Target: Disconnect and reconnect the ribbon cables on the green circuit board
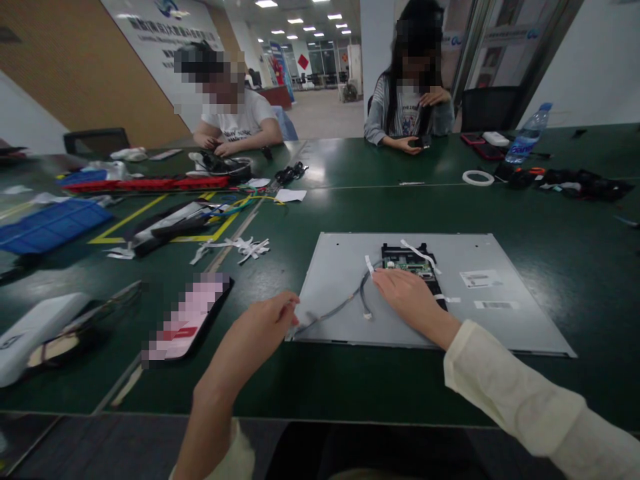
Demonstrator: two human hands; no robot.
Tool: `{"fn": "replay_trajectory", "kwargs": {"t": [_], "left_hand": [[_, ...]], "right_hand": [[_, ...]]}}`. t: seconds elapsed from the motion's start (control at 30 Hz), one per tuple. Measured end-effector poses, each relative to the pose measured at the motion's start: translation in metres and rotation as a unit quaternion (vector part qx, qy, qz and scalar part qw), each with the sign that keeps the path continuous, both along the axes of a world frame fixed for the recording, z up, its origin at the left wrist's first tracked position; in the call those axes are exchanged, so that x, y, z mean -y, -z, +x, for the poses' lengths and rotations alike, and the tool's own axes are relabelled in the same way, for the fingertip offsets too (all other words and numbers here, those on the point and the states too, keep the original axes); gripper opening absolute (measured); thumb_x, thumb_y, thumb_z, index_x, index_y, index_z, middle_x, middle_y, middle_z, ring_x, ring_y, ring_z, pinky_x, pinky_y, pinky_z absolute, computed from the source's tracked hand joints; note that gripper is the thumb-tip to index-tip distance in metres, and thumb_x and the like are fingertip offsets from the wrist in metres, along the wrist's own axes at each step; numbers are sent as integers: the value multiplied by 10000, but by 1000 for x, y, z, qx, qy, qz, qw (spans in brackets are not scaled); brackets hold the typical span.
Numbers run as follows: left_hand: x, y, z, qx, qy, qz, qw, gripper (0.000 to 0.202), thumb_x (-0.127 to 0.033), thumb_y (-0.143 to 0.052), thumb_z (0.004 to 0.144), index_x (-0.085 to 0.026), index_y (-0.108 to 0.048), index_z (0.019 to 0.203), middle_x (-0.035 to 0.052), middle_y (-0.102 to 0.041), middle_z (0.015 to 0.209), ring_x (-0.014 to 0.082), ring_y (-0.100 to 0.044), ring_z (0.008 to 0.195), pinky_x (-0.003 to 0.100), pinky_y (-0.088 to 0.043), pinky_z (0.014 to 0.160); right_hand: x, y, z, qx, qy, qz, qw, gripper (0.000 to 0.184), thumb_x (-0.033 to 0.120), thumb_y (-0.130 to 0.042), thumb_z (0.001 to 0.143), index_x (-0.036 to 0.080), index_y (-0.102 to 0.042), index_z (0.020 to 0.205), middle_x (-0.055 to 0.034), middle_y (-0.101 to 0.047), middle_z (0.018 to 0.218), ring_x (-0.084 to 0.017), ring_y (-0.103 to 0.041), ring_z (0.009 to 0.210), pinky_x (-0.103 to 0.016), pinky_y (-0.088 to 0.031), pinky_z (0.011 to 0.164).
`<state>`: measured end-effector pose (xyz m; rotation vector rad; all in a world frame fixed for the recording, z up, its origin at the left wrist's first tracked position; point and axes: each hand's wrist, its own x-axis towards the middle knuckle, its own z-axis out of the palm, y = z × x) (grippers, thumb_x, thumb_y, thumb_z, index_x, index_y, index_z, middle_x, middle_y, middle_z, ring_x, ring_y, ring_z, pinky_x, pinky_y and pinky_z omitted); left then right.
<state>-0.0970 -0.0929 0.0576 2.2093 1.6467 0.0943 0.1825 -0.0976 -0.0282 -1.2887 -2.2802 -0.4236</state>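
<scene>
A grey metal-backed panel [470, 260] lies flat on the green table before me. Near its middle is a black-framed circuit board [407, 257], partly covered by my right hand [407, 297]. That hand is closed, its fingertips together at a short strip of white tape [369, 265]. A thin grey cable [337, 308] runs from the board across the panel to its left edge, with a loose connector branch hanging off it. My left hand [267, 327] is at that edge, fingers curled around the cable's end; the grip is partly hidden. Another white strip [417, 253] lies over the board.
Left of the panel are a phone [193, 317], cut white tape strips [250, 249], a white device [37, 333] and a blue basket [53, 223]. Two people sit across the table. A tape roll [478, 178] and a water bottle [530, 133] stand at the far right.
</scene>
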Motion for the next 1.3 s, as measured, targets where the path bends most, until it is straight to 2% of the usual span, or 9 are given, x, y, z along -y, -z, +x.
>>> {"fn": "replay_trajectory", "kwargs": {"t": [0.1, 0.2, 0.4, 0.53, 0.63, 0.73, 0.9, 1.1, 1.3], "left_hand": [[-9, -3, -10, 6, 32, -11, 999, 286, -308, -374, 883, -228, -619, 1005, 17, -705, 890, 213, -642, 852, 319, -448, 793], [-17, -10, -7, 1, 33, 31, 999, 278, -301, -391, 870, -230, -635, 983, 34, -703, 931, 229, -640, 873, 332, -449, 809], [-30, -21, 60, 44, 88, 107, 989, 329, -272, -351, 901, -191, -614, 1081, 58, -674, 1073, 215, -622, 971, 323, -459, 857], [-49, -5, 109, 34, 116, 143, 982, 297, -222, -414, 877, -165, -632, 1070, 88, -671, 1094, 233, -606, 1031, 345, -435, 937], [-61, 16, 127, 56, 140, 160, 976, 323, -194, -425, 878, -157, -592, 1151, 106, -649, 1157, 249, -593, 1077, 373, -417, 973], [-66, 35, 131, 119, 156, 139, 971, 444, -176, -421, 886, -179, -439, 1330, 98, -632, 1198, 218, -594, 1095, 345, -441, 954], [-69, 55, 124, 194, 147, 115, 963, 460, -156, -420, 887, -201, -407, 1344, 80, -630, 1204, 189, -592, 1101, 329, -443, 959], [-78, 56, 117, 275, 59, 188, 941, 352, -131, -400, 875, -169, -504, 1209, 75, -634, 1160, 159, -591, 1066, 310, -467, 915], [-75, 54, 119, 240, 57, 164, 955, 308, -128, -410, 862, -181, -570, 1120, 63, -648, 1109, 164, -612, 978, 318, -490, 865]], "right_hand": [[1, -2, 0, 5, -2, -2, 1000, 181, 115, -482, 907, 97, -609, 1034, -133, -673, 1062, -185, -630, 1008, -327, -491, 911], [1, -2, 0, 15, -8, 0, 1000, 177, 108, -480, 906, 97, -604, 1031, -137, -671, 1062, -185, -633, 998, -332, -489, 911], [0, 0, -1, 17, -16, 7, 1000, 148, 102, -487, 897, 113, -592, 1001, -129, -672, 1048, -187, -637, 975, -333, -494, 895], [1, -3, -1, 34, -29, 9, 999, 153, 62, -492, 874, 106, -588, 985, -137, -667, 1055, -190, -628, 996, -323, -481, 913], [0, -4, -2, 39, -35, 16, 999, 157, 42, -501, 854, 96, -590, 971, -140, -667, 1051, -193, -629, 989, -321, -472, 925], [-1, -4, -4, 44, -39, 12, 998, 132, 54, -503, 856, 97, -589, 946, -142, -669, 1028, -194, -628, 986, -330, -455, 950], [-1, -5, -3, 43, -37, 11, 998, 152, 65, -444, 891, 120, -586, 902, -115, -678, 987, -175, -624, 989, -373, -389, 1032], [-4, 0, 0, -34, 4, 58, 998, 218, 96, -411, 922, 116, -607, 1014, -111, -687, 1030, -155, -619, 1031, -366, -377, 1057], [-2, -8, -3, -36, -3, 72, 997, 246, 86, -388, 928, 99, -615, 1020, -124, -687, 1045, -170, -613, 1065, -424, -336, 1093]]}}
